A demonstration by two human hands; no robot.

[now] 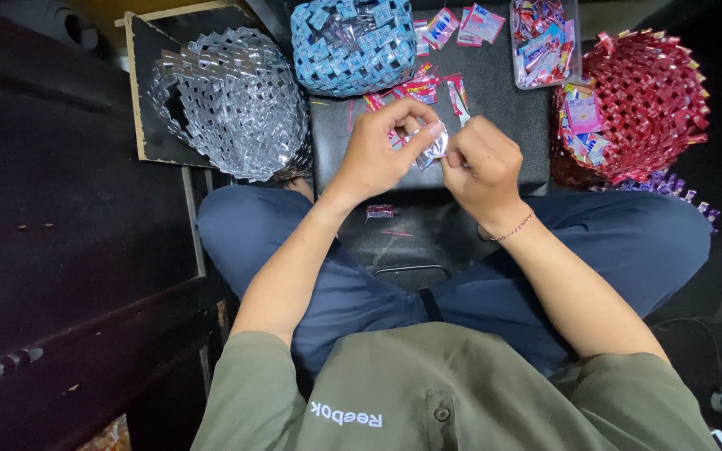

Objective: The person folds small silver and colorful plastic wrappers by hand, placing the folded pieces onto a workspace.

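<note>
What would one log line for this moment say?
left hand: pinches foil wrapper | right hand: pinches same wrapper | around: silver basket, blue basket, red basket

A silver woven basket (231,100) is seen far left, a blue one (353,46) beside it, a red one (641,104) far right

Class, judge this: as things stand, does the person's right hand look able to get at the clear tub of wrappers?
Probably yes. The right hand shares a silvery wrapper with the left hand, but the clear tub stands just beyond it, with nothing between.
</note>
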